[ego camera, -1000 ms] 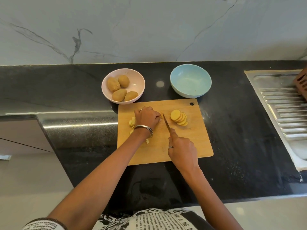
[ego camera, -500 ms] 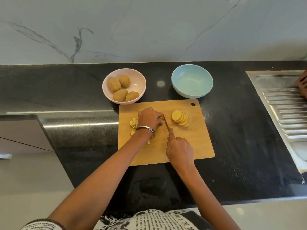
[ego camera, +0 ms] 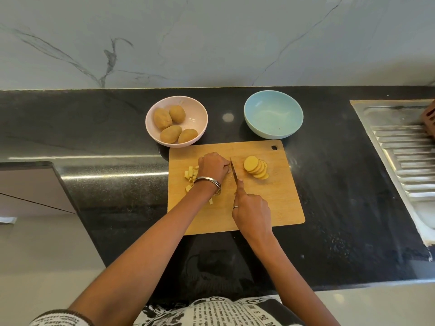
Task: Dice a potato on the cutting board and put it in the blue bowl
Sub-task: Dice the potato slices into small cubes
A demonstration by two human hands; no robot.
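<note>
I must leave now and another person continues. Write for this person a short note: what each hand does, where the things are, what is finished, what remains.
Left hand: curled over potato pieces on the cutting board, steadying them beside the blade.
Right hand: grips the knife, forefinger along its spine.
Diced potato: small pile on the board, left of the left hand.
Potato slices: fanned row right of the knife, not yet diced.
Blue bowl: behind the board, nothing in it.
Pink bowl: four whole potatoes.
Left: finish dicing, move dice into the blue bowl.

The black counter (ego camera: 341, 184) carries a cutting board (ego camera: 270, 203), pink bowl (ego camera: 150, 123) and blue bowl (ego camera: 249, 114).
</note>
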